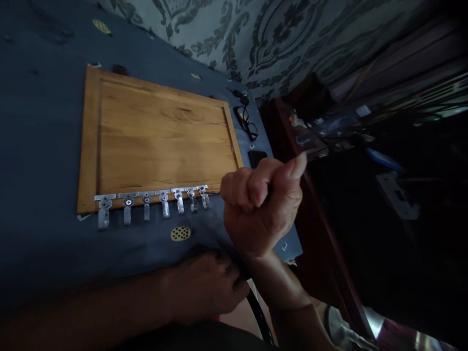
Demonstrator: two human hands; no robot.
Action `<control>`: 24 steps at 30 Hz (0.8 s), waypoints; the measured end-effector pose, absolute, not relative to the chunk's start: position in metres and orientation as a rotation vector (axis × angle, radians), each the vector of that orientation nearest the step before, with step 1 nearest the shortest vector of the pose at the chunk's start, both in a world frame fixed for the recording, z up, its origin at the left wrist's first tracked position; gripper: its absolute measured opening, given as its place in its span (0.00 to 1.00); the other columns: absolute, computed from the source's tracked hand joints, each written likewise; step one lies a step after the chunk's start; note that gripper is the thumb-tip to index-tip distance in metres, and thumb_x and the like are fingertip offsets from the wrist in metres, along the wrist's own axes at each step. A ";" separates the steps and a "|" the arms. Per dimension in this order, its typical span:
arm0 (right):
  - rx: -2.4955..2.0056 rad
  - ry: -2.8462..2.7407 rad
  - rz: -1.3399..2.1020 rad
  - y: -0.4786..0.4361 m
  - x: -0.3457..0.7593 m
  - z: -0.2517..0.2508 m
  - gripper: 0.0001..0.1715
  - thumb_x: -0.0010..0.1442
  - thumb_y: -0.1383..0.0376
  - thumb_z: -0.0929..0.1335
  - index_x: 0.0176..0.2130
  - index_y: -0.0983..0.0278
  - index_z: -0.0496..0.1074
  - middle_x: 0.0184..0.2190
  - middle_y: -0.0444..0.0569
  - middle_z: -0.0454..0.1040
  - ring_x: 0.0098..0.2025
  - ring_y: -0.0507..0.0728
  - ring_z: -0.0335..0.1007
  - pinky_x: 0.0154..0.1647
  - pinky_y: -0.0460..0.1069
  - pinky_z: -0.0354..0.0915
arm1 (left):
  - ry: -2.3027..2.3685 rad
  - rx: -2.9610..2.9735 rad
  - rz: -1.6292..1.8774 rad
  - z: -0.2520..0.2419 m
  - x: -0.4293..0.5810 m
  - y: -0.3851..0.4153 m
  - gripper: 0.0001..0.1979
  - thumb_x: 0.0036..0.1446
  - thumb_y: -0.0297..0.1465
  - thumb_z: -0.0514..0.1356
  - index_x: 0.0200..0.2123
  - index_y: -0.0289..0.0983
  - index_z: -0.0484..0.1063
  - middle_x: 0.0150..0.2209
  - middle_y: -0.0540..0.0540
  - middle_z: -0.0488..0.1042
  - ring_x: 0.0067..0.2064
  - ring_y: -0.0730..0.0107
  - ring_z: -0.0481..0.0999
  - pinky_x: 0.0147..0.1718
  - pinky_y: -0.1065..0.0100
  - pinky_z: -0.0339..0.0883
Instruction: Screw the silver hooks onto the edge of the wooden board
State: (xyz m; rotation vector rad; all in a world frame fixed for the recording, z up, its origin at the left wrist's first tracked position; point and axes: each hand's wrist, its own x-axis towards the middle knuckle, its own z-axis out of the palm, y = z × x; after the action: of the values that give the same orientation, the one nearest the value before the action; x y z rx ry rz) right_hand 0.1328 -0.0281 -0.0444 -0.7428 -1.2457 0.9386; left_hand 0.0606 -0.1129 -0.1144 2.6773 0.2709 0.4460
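Blue printed cloth (40, 161) bears a wooden panel (161, 139) at ten o'clock, clear hooks (164, 199) lining its six-o'clock edge. The right hand (261, 202), at four o'clock, clenches a thin shaft (215, 193) pointing hookward—the left hand (215, 282), at six, curls in shadow, contents indeterminable.

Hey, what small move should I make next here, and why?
Probably bring your left hand up to steady the wooden board: it's away from the board, while your right hand is closed in a fist, with a thin shaft running from it toward the rightmost clear hook.
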 end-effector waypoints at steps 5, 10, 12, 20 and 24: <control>-0.787 -1.160 0.837 -0.030 0.128 -0.043 0.37 0.73 0.50 0.64 0.18 0.60 0.50 0.13 0.34 0.42 0.12 0.46 0.38 0.12 0.45 0.44 | 0.297 2.673 0.501 -0.117 0.062 -0.115 0.04 0.65 0.27 0.61 0.43 0.35 0.72 0.36 0.45 0.81 0.35 0.65 0.79 0.27 0.65 0.67; -0.806 -1.179 0.838 -0.031 0.130 -0.045 0.37 0.72 0.49 0.66 0.18 0.60 0.51 0.13 0.34 0.43 0.12 0.46 0.40 0.13 0.45 0.46 | 0.280 2.668 0.501 -0.117 0.061 -0.114 0.04 0.64 0.26 0.60 0.43 0.35 0.73 0.36 0.44 0.81 0.35 0.63 0.80 0.27 0.64 0.68; -0.776 -1.191 0.863 -0.031 0.131 -0.046 0.36 0.73 0.51 0.65 0.18 0.60 0.52 0.13 0.34 0.43 0.13 0.46 0.41 0.14 0.45 0.47 | 0.283 2.667 0.494 -0.116 0.061 -0.113 0.04 0.64 0.26 0.61 0.43 0.35 0.72 0.37 0.44 0.81 0.35 0.64 0.80 0.28 0.64 0.68; -0.787 -1.170 0.812 -0.030 0.145 -0.031 0.35 0.73 0.54 0.64 0.19 0.60 0.49 0.13 0.34 0.41 0.12 0.45 0.40 0.13 0.43 0.47 | 0.307 2.671 0.564 -0.125 0.064 -0.119 0.04 0.64 0.28 0.63 0.41 0.36 0.71 0.33 0.46 0.79 0.34 0.63 0.78 0.28 0.63 0.67; -0.846 -1.170 0.712 -0.036 0.154 -0.020 0.36 0.72 0.54 0.66 0.20 0.61 0.48 0.13 0.35 0.39 0.12 0.45 0.40 0.13 0.43 0.47 | 0.346 2.662 0.571 -0.126 0.064 -0.121 0.04 0.63 0.29 0.64 0.39 0.37 0.71 0.31 0.48 0.78 0.33 0.64 0.78 0.27 0.63 0.66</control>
State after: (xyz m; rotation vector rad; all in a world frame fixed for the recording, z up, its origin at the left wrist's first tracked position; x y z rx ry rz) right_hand 0.1543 -0.0361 -0.0196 -0.8460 -1.1701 0.7115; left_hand 0.0643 -0.1213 -0.1260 2.6616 0.3457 0.5706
